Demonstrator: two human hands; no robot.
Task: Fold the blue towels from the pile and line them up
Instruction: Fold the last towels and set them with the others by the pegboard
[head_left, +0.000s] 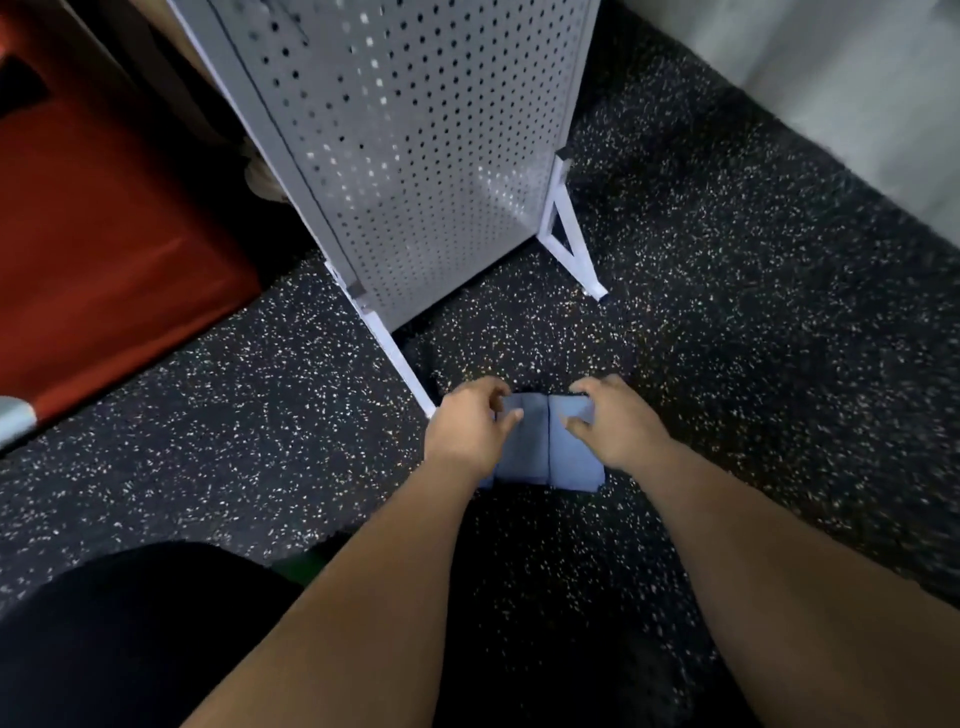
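Note:
Two folded blue towels lie side by side on the dark speckled floor, touching along a dark seam. The left towel (524, 447) sits under my left hand (467, 423), whose curled fingers and thumb pinch its far left corner. My right hand (613, 423) grips the far edge of the right towel (576, 460) in the same way. Parts of both towels are hidden by my hands. No pile of unfolded towels is in view.
A white perforated metal panel (415, 156) on angled feet stands just beyond the towels; its left foot (405, 364) ends beside my left hand. A red mat (104, 234) lies at the left. My dark-clothed knee (130, 639) is at the bottom left. A pale wall (857, 78) runs at the right.

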